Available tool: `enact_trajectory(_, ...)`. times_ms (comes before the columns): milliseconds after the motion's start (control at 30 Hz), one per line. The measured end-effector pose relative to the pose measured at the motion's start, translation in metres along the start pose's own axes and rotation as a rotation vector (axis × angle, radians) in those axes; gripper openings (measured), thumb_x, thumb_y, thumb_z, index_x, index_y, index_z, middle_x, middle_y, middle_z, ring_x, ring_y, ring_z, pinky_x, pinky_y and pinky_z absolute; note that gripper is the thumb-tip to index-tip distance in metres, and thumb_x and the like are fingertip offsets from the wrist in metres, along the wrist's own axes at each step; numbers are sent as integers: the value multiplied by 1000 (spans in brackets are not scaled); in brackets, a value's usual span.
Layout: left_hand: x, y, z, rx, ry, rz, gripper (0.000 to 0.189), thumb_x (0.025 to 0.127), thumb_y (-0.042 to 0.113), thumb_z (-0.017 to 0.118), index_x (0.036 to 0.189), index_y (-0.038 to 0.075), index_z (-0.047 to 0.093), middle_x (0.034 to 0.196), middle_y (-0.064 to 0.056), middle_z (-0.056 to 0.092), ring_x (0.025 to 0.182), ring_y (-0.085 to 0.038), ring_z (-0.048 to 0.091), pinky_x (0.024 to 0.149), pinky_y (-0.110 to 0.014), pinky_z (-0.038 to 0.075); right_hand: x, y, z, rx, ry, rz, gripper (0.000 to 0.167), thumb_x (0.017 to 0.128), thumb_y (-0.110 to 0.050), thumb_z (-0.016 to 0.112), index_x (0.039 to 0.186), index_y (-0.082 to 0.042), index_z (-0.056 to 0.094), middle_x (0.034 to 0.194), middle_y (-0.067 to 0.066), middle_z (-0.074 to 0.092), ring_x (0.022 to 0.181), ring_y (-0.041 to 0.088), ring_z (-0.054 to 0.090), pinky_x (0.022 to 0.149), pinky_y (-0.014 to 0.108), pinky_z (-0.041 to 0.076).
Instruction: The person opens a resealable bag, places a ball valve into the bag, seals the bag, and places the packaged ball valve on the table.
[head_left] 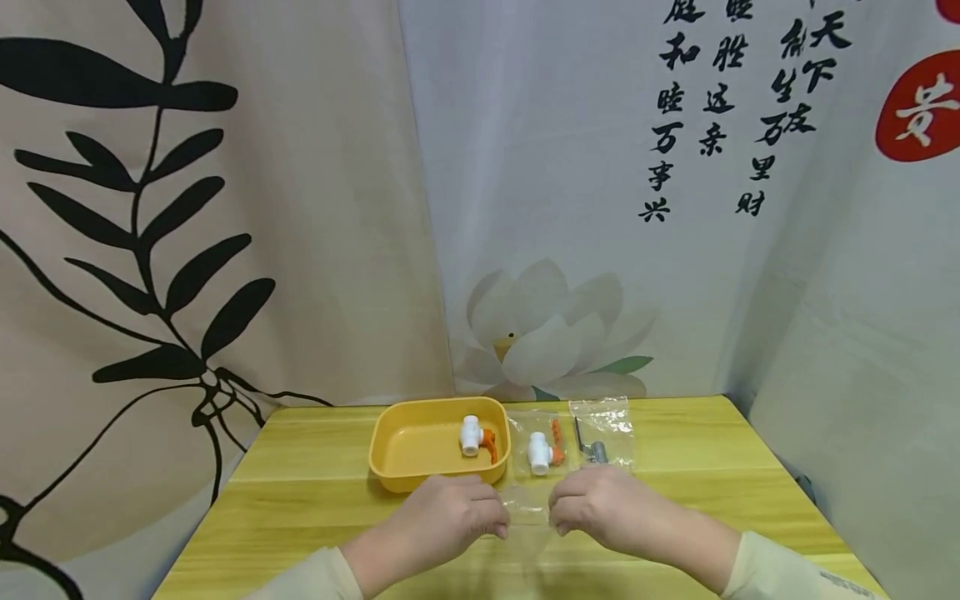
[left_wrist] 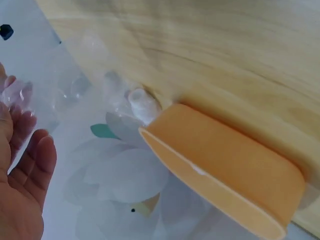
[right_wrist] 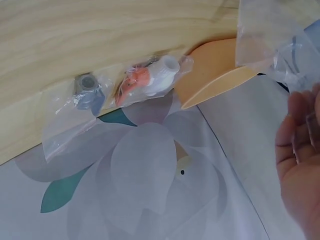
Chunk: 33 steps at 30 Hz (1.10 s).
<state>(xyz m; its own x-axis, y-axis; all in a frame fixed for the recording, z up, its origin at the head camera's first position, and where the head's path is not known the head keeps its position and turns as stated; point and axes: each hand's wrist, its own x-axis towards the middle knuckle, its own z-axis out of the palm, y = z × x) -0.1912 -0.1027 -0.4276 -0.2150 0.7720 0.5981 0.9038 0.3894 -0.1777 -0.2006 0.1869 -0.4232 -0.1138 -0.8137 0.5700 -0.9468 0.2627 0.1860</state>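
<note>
My left hand (head_left: 438, 518) and right hand (head_left: 611, 510) face each other over the front of the table, pinching a clear plastic bag (head_left: 525, 505) between them. In the right wrist view the bag (right_wrist: 257, 37) hangs from the fingers; its contents are hard to make out. Just behind the hands stands a yellow tray (head_left: 405, 482), with a white plastic tee valve (head_left: 470, 436) with an orange handle in it. Right of the tray, a similar white and orange valve (head_left: 539, 454) lies in a clear bag. Beside it, another clear bag (head_left: 611, 417) holds a grey fitting (head_left: 597, 452) and a thin dark rod.
The wooden table (head_left: 300, 492) ends against a printed cloth backdrop (head_left: 360, 208) with leaves, a lotus and writing. Cloth also hangs at the right side of the table.
</note>
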Motion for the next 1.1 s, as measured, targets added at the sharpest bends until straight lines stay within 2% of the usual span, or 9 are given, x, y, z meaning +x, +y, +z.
enact_trajectory(200,-2,1,3,-43,-23,-11,9,89,37,82,88,30,77,89,20,73,80,6,66,75,-4,51,-2,-3,-1,-26,41,-28,21,76,-27,90,89,-24,75,95,-14,74,84,0,67,78,13,55)
enact_trajectory(433,0,-2,4,-9,100,-40,14,84,24,86,94,24,75,99,15,75,89,1,70,77,-8,55,-5,-4,-4,-13,30,-25,25,75,-13,91,93,-21,75,92,-16,73,85,-2,67,82,12,55)
enact_trajectory(567,0,-5,6,0,123,-59,14,81,24,86,88,26,74,91,17,74,84,2,69,75,-8,54,-6,-4,-4,-3,45,-17,18,79,-20,88,89,-23,74,92,-16,73,84,-2,67,79,12,55)
enact_trajectory(700,-1,-5,8,-78,92,-113,13,82,23,86,89,26,75,91,17,75,83,1,70,75,-8,54,-9,-3,-3,3,47,-23,11,85,-19,84,90,-23,75,91,-16,73,82,-2,66,79,12,55)
enact_trajectory(767,-1,-7,9,-101,110,-154,12,86,23,84,94,24,76,94,15,76,86,-1,72,78,-11,57,-11,-2,-2,-4,47,-24,10,88,-16,82,92,-23,76,90,-16,73,82,-2,66,79,12,55)
enact_trajectory(833,0,-12,8,-94,133,-225,13,89,22,84,100,22,76,98,12,78,90,-3,74,79,-15,59,-13,0,-2,-19,52,-24,9,93,-14,78,92,-23,76,90,-16,72,82,-3,66,78,13,55)
enact_trajectory(933,3,-26,9,-19,125,-408,12,93,27,82,102,23,75,97,11,77,86,-4,73,73,-20,60,-15,0,-5,-37,50,-11,10,94,-16,76,89,-24,76,88,-17,71,80,-3,64,76,13,54)
enact_trajectory(1000,5,-37,11,25,44,-571,11,94,31,82,99,24,76,93,12,77,78,-4,70,65,-22,56,-16,0,-6,-41,43,2,10,92,-17,78,88,-25,75,87,-17,70,79,-3,64,75,13,54)
enact_trajectory(1100,10,-55,22,28,-136,-787,14,97,36,80,91,25,74,82,13,72,65,-5,58,57,-25,46,-17,-1,-7,-43,37,11,13,82,-18,85,88,-26,75,87,-17,70,79,-2,64,74,13,54)
